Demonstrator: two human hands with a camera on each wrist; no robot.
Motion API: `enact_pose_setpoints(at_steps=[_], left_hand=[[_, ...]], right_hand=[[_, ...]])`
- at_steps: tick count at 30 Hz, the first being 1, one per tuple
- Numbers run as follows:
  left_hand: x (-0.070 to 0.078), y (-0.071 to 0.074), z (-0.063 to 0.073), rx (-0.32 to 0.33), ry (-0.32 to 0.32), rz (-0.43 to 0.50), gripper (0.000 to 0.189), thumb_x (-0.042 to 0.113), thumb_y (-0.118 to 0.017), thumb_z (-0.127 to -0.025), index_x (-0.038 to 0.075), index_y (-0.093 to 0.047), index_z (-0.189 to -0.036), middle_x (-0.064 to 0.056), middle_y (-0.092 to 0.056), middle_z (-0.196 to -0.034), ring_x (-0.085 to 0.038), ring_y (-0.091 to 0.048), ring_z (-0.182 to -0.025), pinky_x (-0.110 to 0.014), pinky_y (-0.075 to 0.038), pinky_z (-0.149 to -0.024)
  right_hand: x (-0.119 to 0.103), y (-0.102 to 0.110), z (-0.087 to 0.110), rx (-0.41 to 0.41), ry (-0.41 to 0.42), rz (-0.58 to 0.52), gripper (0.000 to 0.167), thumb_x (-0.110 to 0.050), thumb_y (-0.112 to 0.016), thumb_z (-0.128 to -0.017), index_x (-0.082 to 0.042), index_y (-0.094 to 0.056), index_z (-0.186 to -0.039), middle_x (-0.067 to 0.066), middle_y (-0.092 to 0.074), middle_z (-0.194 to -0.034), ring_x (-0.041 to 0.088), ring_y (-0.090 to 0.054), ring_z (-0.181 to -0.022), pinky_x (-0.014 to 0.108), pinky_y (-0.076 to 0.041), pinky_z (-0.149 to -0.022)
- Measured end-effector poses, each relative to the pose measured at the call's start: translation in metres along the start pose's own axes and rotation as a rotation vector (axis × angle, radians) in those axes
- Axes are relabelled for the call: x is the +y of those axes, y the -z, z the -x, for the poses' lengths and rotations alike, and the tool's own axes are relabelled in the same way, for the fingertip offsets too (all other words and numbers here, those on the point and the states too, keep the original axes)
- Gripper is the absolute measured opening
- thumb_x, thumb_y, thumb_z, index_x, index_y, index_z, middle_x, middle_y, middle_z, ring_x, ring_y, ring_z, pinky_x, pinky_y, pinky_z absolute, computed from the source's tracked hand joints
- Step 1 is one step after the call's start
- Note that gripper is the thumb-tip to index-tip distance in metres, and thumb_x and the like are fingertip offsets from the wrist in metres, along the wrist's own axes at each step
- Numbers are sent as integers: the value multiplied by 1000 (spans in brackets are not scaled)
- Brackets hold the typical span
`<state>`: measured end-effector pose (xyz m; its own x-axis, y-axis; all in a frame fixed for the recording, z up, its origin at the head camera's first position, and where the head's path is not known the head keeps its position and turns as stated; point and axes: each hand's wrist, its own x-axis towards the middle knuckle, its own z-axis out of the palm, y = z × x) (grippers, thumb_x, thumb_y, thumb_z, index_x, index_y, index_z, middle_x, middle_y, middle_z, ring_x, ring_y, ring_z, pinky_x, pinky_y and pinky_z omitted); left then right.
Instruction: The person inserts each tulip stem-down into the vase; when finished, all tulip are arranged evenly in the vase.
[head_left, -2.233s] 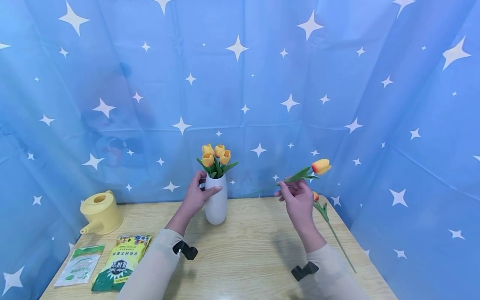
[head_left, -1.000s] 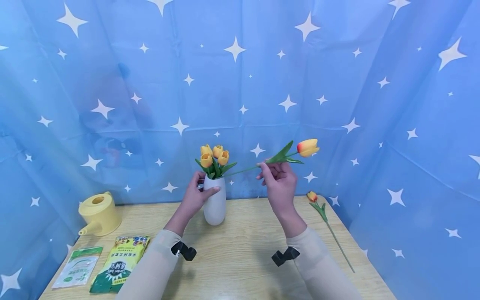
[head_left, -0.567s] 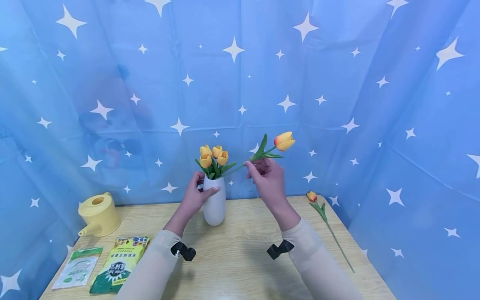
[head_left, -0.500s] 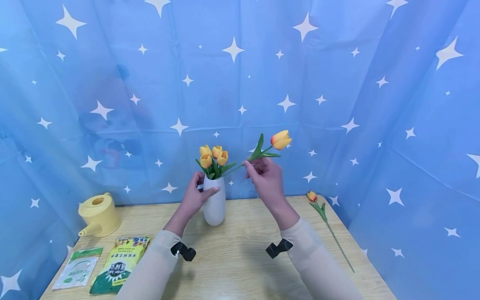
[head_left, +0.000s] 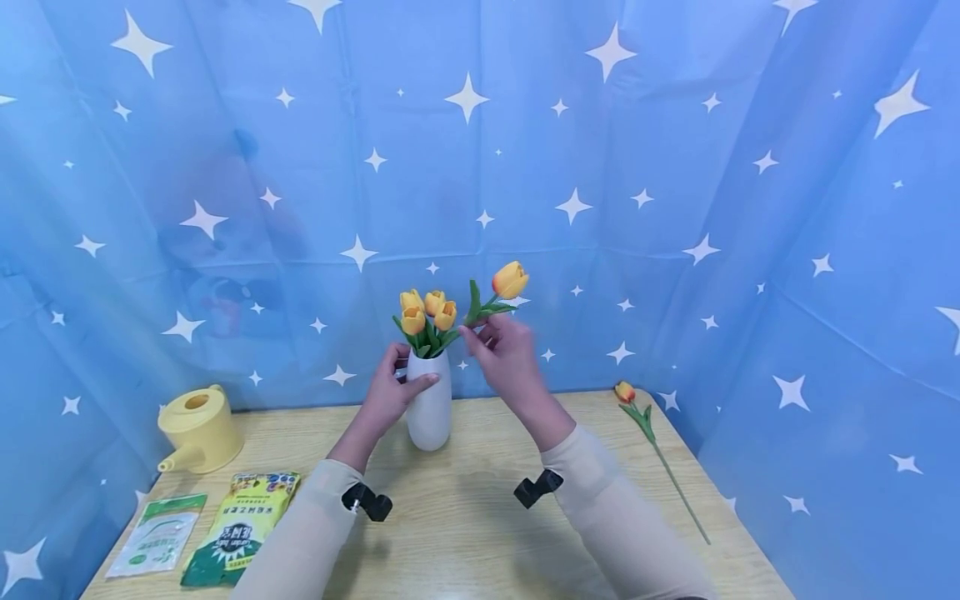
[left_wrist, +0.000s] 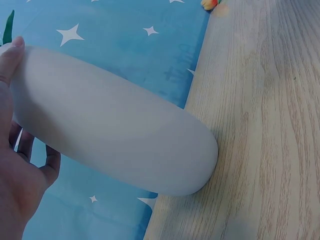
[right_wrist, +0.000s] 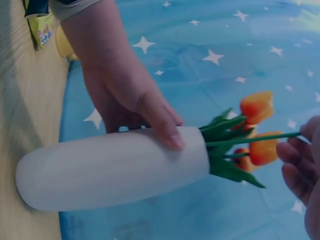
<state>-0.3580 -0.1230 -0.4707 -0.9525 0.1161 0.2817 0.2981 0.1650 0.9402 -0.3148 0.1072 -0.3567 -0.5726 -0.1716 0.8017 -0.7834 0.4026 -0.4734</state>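
Note:
A white vase [head_left: 430, 408] stands upright near the back of the table, with several yellow-orange tulips [head_left: 427, 312] in its mouth. My left hand [head_left: 388, 396] grips the vase near its top, thumb across the front, as the right wrist view also shows. To the right of the bouquet, my right hand [head_left: 510, 354] pinches a single tulip [head_left: 511, 281] by its stem, just below the leaves. In the right wrist view that green stem [right_wrist: 250, 139] runs into the vase mouth beside the other leaves; its lower end is hidden inside.
Another tulip [head_left: 647, 425] lies along the right side of the wooden table [head_left: 465, 517]. On the left are a yellow watering can [head_left: 201, 429], a yellow-green bag [head_left: 242, 529] and a small white-green packet [head_left: 157, 535]. A blue star-patterned curtain [head_left: 480, 183] hangs behind.
My right hand has carried the tulip leftward to the vase, and its stem has slid into the mouth. My left hand has kept its grip on the vase.

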Motion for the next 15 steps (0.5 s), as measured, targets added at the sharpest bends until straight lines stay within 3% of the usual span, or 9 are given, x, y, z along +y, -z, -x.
enact_pose_setpoints(at_steps=[15], left_hand=[[0,-1,1,2,-22,10,64,47,-91,-93,19,-49,-131,-12,-57,-142,-39,-58,-133,-62,-53,-107]], right_hand=[[8,-40,11,-128,-74,157,8,-13,-81,-104,-7,-76,-105,4,-77,-93,11,-64,-66,26,-54,-58]])
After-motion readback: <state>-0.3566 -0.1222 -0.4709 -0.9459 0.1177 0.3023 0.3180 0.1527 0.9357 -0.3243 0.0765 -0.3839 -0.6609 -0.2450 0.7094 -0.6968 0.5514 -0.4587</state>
